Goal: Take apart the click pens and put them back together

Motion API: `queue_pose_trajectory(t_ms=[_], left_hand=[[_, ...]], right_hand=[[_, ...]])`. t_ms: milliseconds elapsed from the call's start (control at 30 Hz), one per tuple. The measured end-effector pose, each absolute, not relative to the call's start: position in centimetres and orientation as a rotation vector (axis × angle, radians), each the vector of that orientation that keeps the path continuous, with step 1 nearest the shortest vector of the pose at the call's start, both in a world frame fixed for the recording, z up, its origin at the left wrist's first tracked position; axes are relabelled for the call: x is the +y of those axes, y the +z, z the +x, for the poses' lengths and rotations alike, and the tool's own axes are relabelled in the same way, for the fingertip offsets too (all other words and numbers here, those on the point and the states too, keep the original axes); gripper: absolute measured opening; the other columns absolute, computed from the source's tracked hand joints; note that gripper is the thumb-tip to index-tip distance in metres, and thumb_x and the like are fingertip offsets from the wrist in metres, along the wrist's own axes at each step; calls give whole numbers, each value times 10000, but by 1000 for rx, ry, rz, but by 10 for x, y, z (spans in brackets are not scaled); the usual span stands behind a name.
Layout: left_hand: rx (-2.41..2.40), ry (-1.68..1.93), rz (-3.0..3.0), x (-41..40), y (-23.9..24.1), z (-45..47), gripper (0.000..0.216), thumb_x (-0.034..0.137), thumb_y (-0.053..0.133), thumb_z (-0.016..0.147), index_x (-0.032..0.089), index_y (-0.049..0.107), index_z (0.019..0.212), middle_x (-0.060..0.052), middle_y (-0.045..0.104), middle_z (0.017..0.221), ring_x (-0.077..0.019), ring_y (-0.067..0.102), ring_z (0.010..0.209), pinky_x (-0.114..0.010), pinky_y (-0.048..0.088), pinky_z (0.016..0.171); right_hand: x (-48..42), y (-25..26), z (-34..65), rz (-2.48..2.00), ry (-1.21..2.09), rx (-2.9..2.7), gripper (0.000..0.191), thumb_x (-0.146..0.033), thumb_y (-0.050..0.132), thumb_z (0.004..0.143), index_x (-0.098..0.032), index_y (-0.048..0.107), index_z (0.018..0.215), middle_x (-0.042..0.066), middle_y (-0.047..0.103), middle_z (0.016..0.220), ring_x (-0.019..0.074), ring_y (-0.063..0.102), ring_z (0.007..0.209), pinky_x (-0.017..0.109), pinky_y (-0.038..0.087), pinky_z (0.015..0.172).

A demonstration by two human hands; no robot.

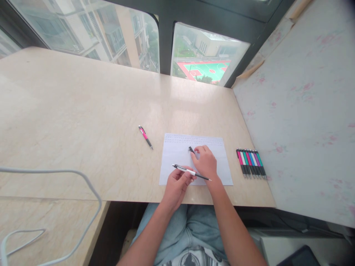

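My left hand (179, 184) is closed around the middle of a white pen (191, 171) with a black grip, its tip pointing right and passing in front of my right wrist. Between the thumb and forefinger of my right hand (205, 161) is a small black piece (190, 149), just over the paper; its exact kind is too small to make out. Beneath both hands lies a white sheet of paper (172, 159) with rows of handwriting along its top edge. A pink pen (145, 137) with a black grip rests on the table, left of the sheet.
Right of the paper, several coloured pens (251, 163) lie side by side in a row. The marbled table (91, 122) meets a flowered wall (299, 122) on the right and windows at the back. A white cable (80, 175) loops over the left front.
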State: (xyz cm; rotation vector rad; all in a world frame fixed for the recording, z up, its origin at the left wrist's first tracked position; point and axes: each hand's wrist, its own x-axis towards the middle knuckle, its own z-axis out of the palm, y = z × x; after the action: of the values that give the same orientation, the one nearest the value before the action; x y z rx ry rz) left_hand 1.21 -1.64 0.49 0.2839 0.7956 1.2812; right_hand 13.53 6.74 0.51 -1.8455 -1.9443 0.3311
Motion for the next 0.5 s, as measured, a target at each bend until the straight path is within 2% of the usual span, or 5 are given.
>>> queue_pose_trajectory(t_ms=[133, 233, 367, 500], left_hand=[[805, 1278, 298, -16, 6, 12, 213, 285, 801, 741, 140, 730, 880, -69, 715, 857, -127, 627, 710, -269, 488, 698], [805, 1281, 305, -16, 9, 12, 200, 285, 800, 743, 144, 730, 865, -63, 712, 850, -121, 621, 702, -259, 486, 686], [831, 1278, 305, -15, 12, 12, 191, 275, 800, 740, 149, 730, 865, -56, 710, 848, -121, 625, 701, -260, 492, 690], [855, 1283, 306, -15, 9, 12, 192, 261, 797, 746, 157, 727, 892, -52, 718, 857, -118, 636, 714, -248, 497, 700]], right_hand=[[65, 7, 143, -1854, 364, -1832, 128, -296, 552, 870, -207, 643, 858, 62, 658, 896, 198, 597, 761, 309, 434, 666], [54, 10, 161, -1790, 574, -1632, 193, -371, 569, 876, -191, 638, 872, 58, 685, 815, 198, 620, 693, 323, 474, 660], [26, 16, 190, -1670, 935, -1402, 264, -435, 659, 830, -181, 663, 903, 64, 709, 812, 212, 667, 732, 319, 514, 652], [-7, 26, 211, -1618, 1061, -1308, 279, -434, 695, 813, -182, 699, 933, 78, 717, 879, 218, 663, 800, 314, 530, 669]])
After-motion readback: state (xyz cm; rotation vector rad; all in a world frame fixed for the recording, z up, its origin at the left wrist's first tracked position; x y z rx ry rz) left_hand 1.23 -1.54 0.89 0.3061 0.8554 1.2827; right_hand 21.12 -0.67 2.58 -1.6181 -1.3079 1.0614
